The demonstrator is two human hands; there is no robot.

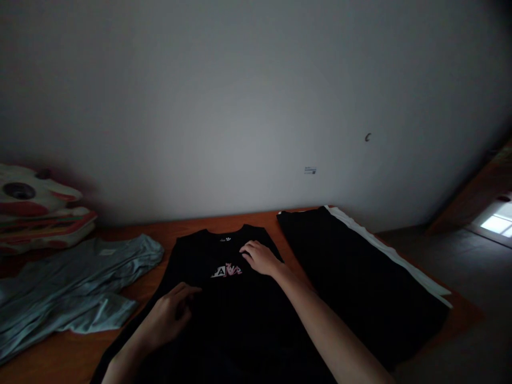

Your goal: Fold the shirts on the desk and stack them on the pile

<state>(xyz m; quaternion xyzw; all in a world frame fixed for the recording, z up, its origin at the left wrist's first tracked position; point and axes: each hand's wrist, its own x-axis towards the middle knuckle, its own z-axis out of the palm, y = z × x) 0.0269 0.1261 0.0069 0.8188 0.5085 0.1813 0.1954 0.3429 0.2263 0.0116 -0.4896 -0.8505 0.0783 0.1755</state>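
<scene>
A black shirt (pixel 228 320) with a pink and white print (pixel 226 271) on its chest lies spread out, neckline towards the wall. Over the left part of the shirt is my left hand (pixel 170 316), its index finger stretched out and its thumb apart, holding nothing. My right hand (pixel 260 257) is on the upper right of the shirt beside the print, fingers slightly bent and apart, with nothing in it. The lower part of the shirt is too dark to make out folds.
At the left, a crumpled grey-green shirt (pixel 76 288) lies on the orange-brown table (pixel 64 354), with a cartoon-like figure (pixel 40 213) behind it. Black cloth (pixel 352 272) over white cloth (pixel 384 245) lies at the right. A pale wall (pixel 240 117) stands behind the table.
</scene>
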